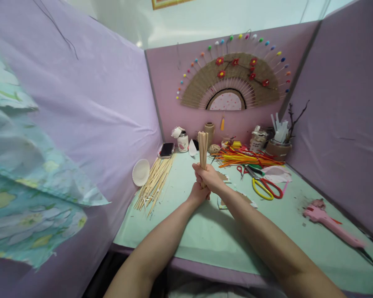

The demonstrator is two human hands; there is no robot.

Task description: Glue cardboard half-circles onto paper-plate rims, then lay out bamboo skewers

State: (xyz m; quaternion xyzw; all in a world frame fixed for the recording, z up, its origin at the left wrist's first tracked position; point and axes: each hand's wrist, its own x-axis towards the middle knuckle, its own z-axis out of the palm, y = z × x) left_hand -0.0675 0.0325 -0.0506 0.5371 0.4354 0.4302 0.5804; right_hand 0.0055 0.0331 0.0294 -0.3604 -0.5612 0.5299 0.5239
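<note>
A bundle of thin wooden sticks (203, 147) stands upright above the middle of the table, gripped by both hands. My right hand (209, 177) is wrapped round the bundle higher up, its thumb across the front. Just below, my left hand (199, 193) closes round the lower part, so the sticks' bottom ends are mostly hidden. Beyond my right forearm, cut cardboard pieces (240, 199) with white edges lie partly covered. To the left, many loose sticks (157, 180) are spread on the table.
A pink glue gun (332, 225) lies at the right, its cord trailing off the edge. Scissors with red and yellow handles (267, 188) rest near orange and yellow strips (245, 157). A white bowl (141, 172) leans at the left; a phone (167, 150) is behind. A decorated fan (230, 78) hangs on the back wall.
</note>
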